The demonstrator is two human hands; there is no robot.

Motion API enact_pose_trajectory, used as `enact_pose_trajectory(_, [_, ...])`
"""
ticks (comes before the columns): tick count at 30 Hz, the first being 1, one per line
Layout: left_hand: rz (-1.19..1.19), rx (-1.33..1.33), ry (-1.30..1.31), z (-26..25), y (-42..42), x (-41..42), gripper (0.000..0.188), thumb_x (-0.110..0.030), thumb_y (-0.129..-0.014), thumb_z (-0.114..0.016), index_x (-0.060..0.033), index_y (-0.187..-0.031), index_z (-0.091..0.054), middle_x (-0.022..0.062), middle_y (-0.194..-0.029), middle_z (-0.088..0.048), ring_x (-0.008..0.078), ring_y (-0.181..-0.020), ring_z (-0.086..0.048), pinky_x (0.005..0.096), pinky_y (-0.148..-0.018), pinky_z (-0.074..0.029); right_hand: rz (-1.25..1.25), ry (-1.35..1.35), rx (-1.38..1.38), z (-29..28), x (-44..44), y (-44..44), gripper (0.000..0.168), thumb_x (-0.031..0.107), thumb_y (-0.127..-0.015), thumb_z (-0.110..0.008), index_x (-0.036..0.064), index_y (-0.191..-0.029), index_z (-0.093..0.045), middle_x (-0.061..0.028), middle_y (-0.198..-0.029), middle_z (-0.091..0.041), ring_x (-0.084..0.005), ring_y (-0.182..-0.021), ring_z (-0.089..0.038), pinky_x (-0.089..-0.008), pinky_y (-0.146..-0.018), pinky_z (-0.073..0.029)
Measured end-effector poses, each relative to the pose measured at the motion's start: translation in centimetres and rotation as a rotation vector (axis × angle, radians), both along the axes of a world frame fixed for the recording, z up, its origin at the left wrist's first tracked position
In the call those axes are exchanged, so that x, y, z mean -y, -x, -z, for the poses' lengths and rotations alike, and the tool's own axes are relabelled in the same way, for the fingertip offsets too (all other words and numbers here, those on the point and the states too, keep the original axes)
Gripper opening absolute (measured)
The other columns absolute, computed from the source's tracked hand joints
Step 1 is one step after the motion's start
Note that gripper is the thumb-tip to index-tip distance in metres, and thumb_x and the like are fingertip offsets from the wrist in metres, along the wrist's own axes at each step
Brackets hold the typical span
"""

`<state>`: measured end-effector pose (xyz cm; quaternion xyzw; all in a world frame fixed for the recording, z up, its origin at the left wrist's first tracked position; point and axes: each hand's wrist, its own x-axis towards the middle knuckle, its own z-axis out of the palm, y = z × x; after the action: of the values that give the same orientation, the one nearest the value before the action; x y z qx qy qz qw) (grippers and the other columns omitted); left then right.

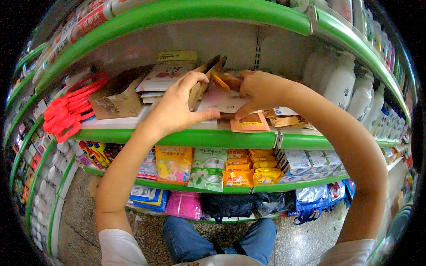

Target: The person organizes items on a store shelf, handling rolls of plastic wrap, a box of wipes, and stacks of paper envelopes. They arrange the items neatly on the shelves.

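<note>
Over the middle shelf, my left hand (pixel 181 103) has its fingers curled over the top of an upright brown cardboard piece (pixel 198 94), perhaps a box or packet, with its thumb stretched to the right. My right hand (pixel 263 89) comes from the other side, its fingers at a small orange item (pixel 220 82) and its thumb pointing down over a pale pink packet (pixel 223 99). Blur hides whether it grips anything. Below that thumb, an orange-pink packet (pixel 250 123) overhangs the shelf edge. Left of my hands lie stacked white packets with a cherry print (pixel 169 75) and an open brown box (pixel 116 103).
A green-edged shelf (pixel 186 11) curves above my hands. Red plastic items (pixel 71 106) hang at the left; white pump bottles (pixel 341 79) stand at the right. Yellow packets (pixel 238 178) and white boxes (pixel 298 161) fill the shelf below, with a pink bundle (pixel 183 204) lower down.
</note>
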<state>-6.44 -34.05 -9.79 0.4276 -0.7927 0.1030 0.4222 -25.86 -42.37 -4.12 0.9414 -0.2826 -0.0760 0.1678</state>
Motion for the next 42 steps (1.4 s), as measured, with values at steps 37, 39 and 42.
enact_pose_trajectory(37, [-0.087,-0.34,0.208,2.4,-0.2,0.4,0.045,0.008,-0.067,-0.048,-0.0059,-0.109,-0.042,0.021,-0.1,-0.054,0.0362,-0.096,-0.053,0.0379,-0.079,-0.043,-0.296,0.489,0.42,3.5,-4.4,0.8,0.02,0.015,-0.067,-0.063,0.007,-0.086,-0.061,-0.0075,-0.095,-0.051,-0.0237,-0.065,-0.058,-0.0325,-0.054,-0.05])
enact_pose_trajectory(39, [-0.136,-0.436,0.066,0.9,-0.1,-0.7,0.046,0.008,-0.066,-0.048,-0.005,-0.109,-0.042,0.0216,-0.098,-0.055,0.0334,-0.097,-0.053,0.0363,-0.081,-0.042,-0.27,0.425,0.39,3.3,-5.2,-0.9,0.021,0.017,-0.069,-0.062,0.006,-0.087,-0.061,-0.0097,-0.093,-0.051,-0.0252,-0.07,-0.058,-0.0332,-0.059,-0.05])
enact_pose_trajectory(42, [-0.151,-0.388,0.163,0.1,-1.3,-0.4,0.041,0.008,-0.066,-0.045,-0.0061,-0.105,-0.044,0.0228,-0.092,-0.056,0.0396,-0.089,-0.054,0.0397,-0.074,-0.045,-0.382,0.256,0.611,2.5,-3.6,-1.9,0.024,0.018,-0.071,-0.062,0.003,-0.09,-0.061,-0.013,-0.092,-0.052,-0.0281,-0.077,-0.057,-0.0335,-0.066,-0.049])
